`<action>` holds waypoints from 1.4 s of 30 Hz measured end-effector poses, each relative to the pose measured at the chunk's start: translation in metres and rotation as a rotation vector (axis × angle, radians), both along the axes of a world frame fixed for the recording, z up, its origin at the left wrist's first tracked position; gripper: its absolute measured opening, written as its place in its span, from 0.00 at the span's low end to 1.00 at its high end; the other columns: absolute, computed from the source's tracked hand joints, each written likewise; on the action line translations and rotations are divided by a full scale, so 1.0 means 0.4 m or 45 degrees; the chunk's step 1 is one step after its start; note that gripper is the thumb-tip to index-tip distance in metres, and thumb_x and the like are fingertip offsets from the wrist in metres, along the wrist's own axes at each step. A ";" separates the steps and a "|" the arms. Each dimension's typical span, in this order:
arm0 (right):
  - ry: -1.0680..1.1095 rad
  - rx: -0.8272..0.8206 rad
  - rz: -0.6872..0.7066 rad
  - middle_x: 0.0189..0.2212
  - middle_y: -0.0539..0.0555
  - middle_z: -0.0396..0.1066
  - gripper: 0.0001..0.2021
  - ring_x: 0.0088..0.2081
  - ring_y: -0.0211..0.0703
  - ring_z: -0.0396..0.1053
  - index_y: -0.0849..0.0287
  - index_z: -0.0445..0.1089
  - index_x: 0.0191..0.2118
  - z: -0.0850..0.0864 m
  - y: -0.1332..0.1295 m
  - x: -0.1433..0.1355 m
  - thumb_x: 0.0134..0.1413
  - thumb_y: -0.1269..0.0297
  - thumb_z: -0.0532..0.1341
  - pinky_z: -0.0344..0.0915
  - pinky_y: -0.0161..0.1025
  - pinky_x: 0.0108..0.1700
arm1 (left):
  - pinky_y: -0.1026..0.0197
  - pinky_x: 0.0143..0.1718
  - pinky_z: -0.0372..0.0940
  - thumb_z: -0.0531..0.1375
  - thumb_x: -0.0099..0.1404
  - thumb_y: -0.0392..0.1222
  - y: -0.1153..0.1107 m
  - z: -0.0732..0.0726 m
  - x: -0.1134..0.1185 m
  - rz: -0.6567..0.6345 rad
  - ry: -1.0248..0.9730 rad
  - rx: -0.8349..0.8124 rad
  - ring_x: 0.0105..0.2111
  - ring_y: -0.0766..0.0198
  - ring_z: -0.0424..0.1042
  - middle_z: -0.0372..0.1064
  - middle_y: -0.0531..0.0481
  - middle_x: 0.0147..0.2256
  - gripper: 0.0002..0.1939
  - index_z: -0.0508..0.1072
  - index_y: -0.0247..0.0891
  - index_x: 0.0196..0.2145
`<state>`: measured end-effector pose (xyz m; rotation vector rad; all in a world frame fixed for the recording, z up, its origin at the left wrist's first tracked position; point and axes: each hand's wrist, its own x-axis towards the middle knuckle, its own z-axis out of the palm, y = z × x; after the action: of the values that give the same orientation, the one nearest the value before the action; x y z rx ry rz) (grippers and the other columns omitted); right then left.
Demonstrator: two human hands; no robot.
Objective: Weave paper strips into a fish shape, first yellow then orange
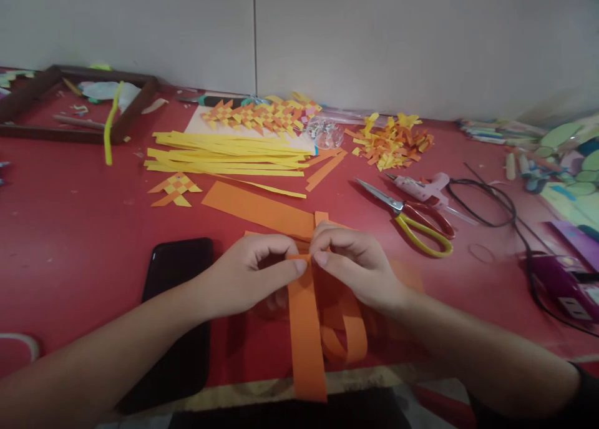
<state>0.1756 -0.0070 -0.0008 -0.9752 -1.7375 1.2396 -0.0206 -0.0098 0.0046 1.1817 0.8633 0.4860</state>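
The left hand pinched the top of an orange paper strip, thumb uppermost; the right hand pinched its edge just beside, presumably so both controlled one spot. The strip hung toward the near side of the red table, a curled paper loop beside it. Scissors and hot-glue gun lay beyond the right hand, seemingly for easy reach; yellow paper strips lay farther back.
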 end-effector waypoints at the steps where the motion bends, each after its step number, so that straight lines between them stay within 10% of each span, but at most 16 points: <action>1: 0.005 0.002 0.003 0.23 0.48 0.64 0.08 0.27 0.36 0.62 0.59 0.70 0.25 0.000 0.000 0.000 0.54 0.69 0.59 0.58 0.37 0.31 | 0.71 0.20 0.64 0.57 0.66 0.44 0.000 0.000 0.000 -0.002 -0.004 -0.001 0.18 0.70 0.69 0.67 0.55 0.18 0.14 0.66 0.37 0.24; 29: -0.126 0.366 -0.006 0.20 0.48 0.65 0.08 0.25 0.37 0.62 0.57 0.67 0.22 0.003 -0.009 -0.018 0.42 0.77 0.58 0.61 0.37 0.29 | 0.71 0.20 0.60 0.55 0.63 0.37 0.002 0.003 -0.002 -0.096 0.073 0.146 0.19 0.72 0.66 0.62 0.58 0.19 0.12 0.64 0.37 0.22; 36: -0.157 0.304 -0.325 0.22 0.49 0.66 0.08 0.27 0.40 0.63 0.56 0.66 0.23 0.014 0.037 0.030 0.45 0.76 0.57 0.59 0.40 0.31 | 0.70 0.21 0.61 0.55 0.64 0.40 0.003 0.006 -0.003 -0.043 0.047 0.178 0.19 0.71 0.66 0.59 0.58 0.19 0.14 0.61 0.37 0.21; 42: 0.152 0.238 -0.776 0.20 0.48 0.55 0.08 0.24 0.39 0.56 0.55 0.58 0.19 0.037 0.143 0.136 0.46 0.71 0.53 0.57 0.39 0.29 | 0.71 0.18 0.62 0.61 0.62 0.47 0.006 -0.013 -0.004 0.124 -0.212 -0.206 0.15 0.71 0.67 0.60 0.59 0.17 0.16 0.63 0.37 0.23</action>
<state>0.2300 0.0502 0.0139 -1.1733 -1.2915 0.7117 -0.0222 -0.0074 -0.0006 0.9411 0.8029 0.5748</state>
